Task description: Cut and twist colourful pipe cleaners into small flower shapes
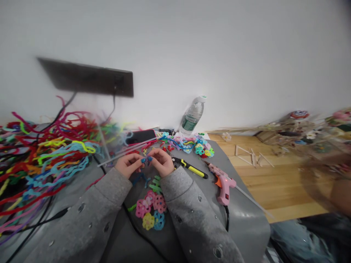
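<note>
My left hand (pixel 128 164) and my right hand (pixel 162 161) meet over a grey table cover (pixel 246 219). Both have their fingers pinched together on a small blue pipe-cleaner piece (pixel 145 159) between them. Its tail hangs down below the hands. Just under my wrists lies a cluster of finished pipe-cleaner flowers (pixel 152 210) in pink, yellow and blue, with a green piece (pixel 156 184) above it. Both arms wear grey sleeves.
A big heap of coloured pipe cleaners (pixel 41 153) fills the left. A pink glue gun (pixel 223 184) and a yellow-handled tool (pixel 190 168) lie to the right. More small flowers (pixel 197 146), a water bottle (pixel 192 117) and a phone (pixel 141 136) sit at the back. Wooden sticks (pixel 252 155) lie on the floor.
</note>
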A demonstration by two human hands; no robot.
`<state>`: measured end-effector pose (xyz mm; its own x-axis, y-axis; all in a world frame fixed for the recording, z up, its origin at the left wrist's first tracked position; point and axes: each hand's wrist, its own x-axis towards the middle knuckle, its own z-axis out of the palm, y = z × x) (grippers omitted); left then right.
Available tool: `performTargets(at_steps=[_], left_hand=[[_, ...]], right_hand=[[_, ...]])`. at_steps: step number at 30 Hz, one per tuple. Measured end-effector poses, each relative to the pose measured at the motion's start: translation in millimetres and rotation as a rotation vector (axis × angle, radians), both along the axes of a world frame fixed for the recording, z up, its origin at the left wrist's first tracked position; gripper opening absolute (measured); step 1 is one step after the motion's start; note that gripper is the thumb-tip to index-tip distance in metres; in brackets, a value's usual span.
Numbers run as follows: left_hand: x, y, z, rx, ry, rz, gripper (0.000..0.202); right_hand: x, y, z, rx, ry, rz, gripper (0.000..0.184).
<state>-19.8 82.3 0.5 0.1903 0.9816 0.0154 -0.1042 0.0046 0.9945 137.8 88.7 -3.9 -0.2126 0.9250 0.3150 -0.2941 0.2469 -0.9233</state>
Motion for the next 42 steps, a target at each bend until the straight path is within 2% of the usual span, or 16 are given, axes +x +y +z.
performTargets(at_steps=[4,10,14,22,32,34,39,42], left_hand=[[-0.6,0.4,-0.4,-0.013,0.03,0.001,0.03],[-1.8,2.3,-4.9,-0.043,0.025,0.029,0.032],[-2.2,2.3,-5.6,-0.065,0.016,0.027,0.034],[-1.1,1.3,-3.5,-0.093,-0.054,0.055,0.033],[0.9,-0.9,-0.1,-0.246,-0.198,0.043,0.039],[1.2,-1.7,1.7,-0.23,-0.207,0.038,0.039],[2.4,-3.7,5.2,-0.141,-0.157,0.051,0.037],[4.6,-6.1,8.0,-0.088,-0.127,0.071,0.035]], right_hand=[[0.0,-1.5,-1.1,0.057,-0.071,-0.061,0.023],[2.8,-3.9,5.8,0.276,-0.234,-0.135,0.013],[4.6,-2.9,7.9,0.355,-0.259,-0.164,0.006],[4.3,-3.2,5.9,0.344,-0.251,-0.171,0.008],[4.5,-2.0,5.4,0.364,-0.206,-0.157,0.01],[3.9,-1.2,4.1,0.327,-0.158,-0.163,0.011],[2.1,0.7,0.3,0.061,-0.008,-0.105,0.029],[1.8,1.3,-0.7,-0.038,0.018,-0.057,0.034]])
